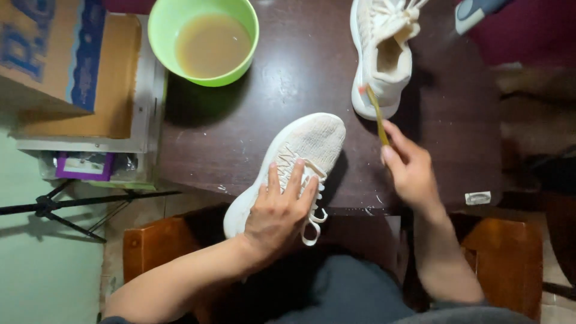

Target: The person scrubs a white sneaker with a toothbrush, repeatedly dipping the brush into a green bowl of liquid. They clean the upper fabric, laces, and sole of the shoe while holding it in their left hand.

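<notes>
A cream knit sneaker lies on the dark table, its heel hanging over the near edge and its laces loose. My left hand rests flat on top of it, fingers spread over the laced part. My right hand holds a thin yellow-handled brush with its tip pointing toward the heel of a second cream sneaker, which lies at the far right of the table. The brush head is close to that heel; I cannot tell if it touches.
A green bowl of murky brown water stands at the table's far left. Cardboard boxes are stacked left of the table, a black tripod below them. Brown chair arms flank my lap.
</notes>
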